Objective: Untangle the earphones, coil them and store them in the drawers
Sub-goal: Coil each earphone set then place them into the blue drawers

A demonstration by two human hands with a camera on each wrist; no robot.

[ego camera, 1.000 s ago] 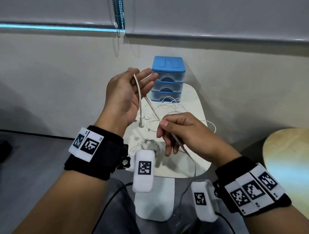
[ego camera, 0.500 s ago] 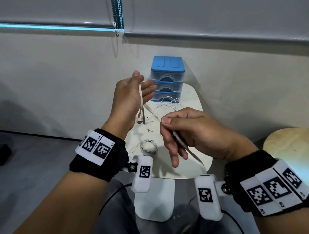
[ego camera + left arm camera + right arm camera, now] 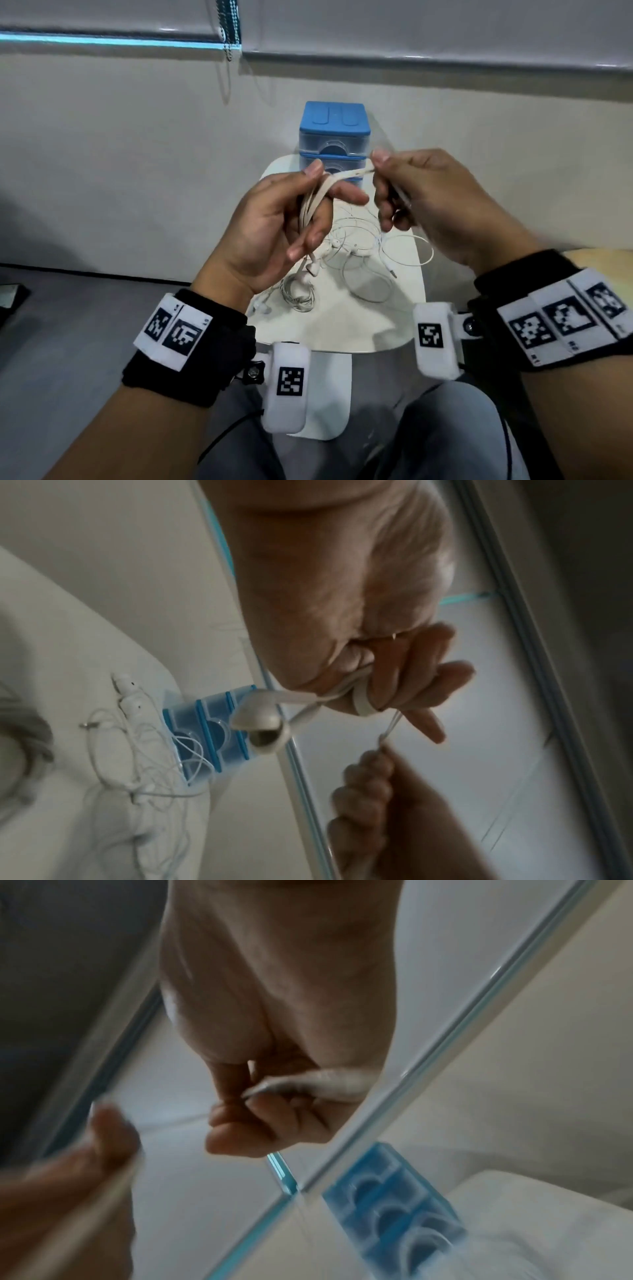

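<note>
A cream flat-cable earphone (image 3: pixel 317 198) is looped round the fingers of my left hand (image 3: pixel 291 219), which holds it above the small white table (image 3: pixel 342 329). Its earbuds (image 3: pixel 260 721) dangle below the palm. My right hand (image 3: pixel 404 192) pinches the cable's free end (image 3: pixel 363 172) and holds it taut just right of the left hand. In the right wrist view the blurred cable (image 3: pixel 308 1083) runs between thumb and fingers. The blue drawer unit (image 3: pixel 334 137) stands at the table's far end, drawers shut.
Loose white earphones (image 3: pixel 370 253) lie tangled on the table in front of the drawers. A coiled white earphone (image 3: pixel 298 291) lies nearer me. A round wooden surface (image 3: pixel 609 260) sits at the right. The wall stands close behind the drawers.
My right hand rose from beside the left palm to the level of the left fingertips, carrying the cable over them. More turns of cable lie round the left fingers. The view tilted down.
</note>
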